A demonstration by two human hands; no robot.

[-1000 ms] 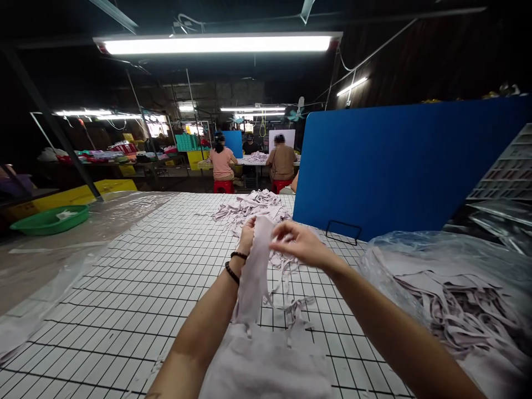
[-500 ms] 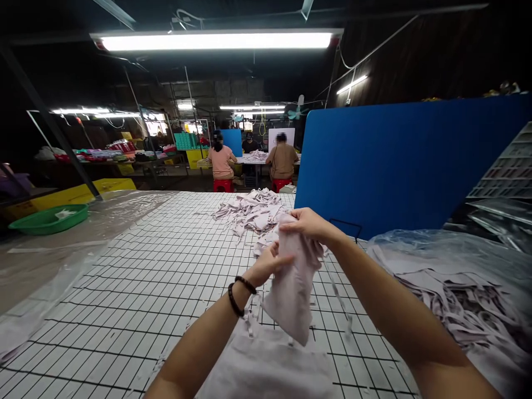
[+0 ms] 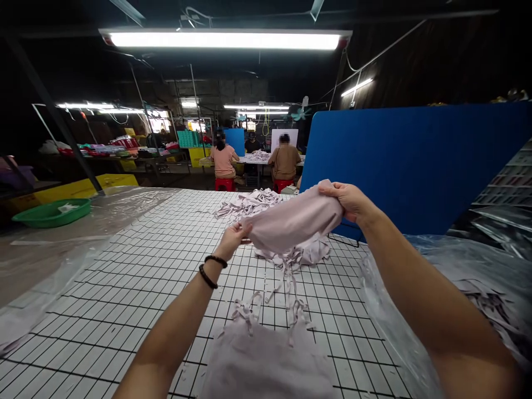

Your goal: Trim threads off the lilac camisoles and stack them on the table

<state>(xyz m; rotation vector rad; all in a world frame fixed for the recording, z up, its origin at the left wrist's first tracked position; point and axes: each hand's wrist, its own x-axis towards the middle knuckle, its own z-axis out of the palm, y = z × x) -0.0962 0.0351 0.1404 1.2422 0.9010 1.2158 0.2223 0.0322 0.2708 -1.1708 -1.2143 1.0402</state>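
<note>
A pale pinkish-grey garment (image 3: 293, 219) is stretched sideways in the air between my two hands, with thin straps dangling beneath it. My left hand (image 3: 233, 239), below two dark bead bracelets, pinches its left end. At the upper right end, my right hand (image 3: 347, 199) grips the cloth between thumb and fingers. Flat on the table in front of me lies another strappy top (image 3: 270, 360) of the same colour, its straps bunched at the upper edge. Behind the held garment is a loose heap of similar pieces (image 3: 257, 200), partly hidden by it.
Black grid lines cover the white table (image 3: 166, 266). A tall blue panel (image 3: 394, 166) stands at the right, beside a clear plastic bag (image 3: 386, 299) of similar garments. A green basin (image 3: 54, 213) sits at the left. Several people sit at a table farther back, one in a pink shirt (image 3: 224, 159).
My hands have moved apart and upward, spreading the garment from a hanging bunch into a stretched width. The view has shifted slightly, and the top on the table shows more fully.
</note>
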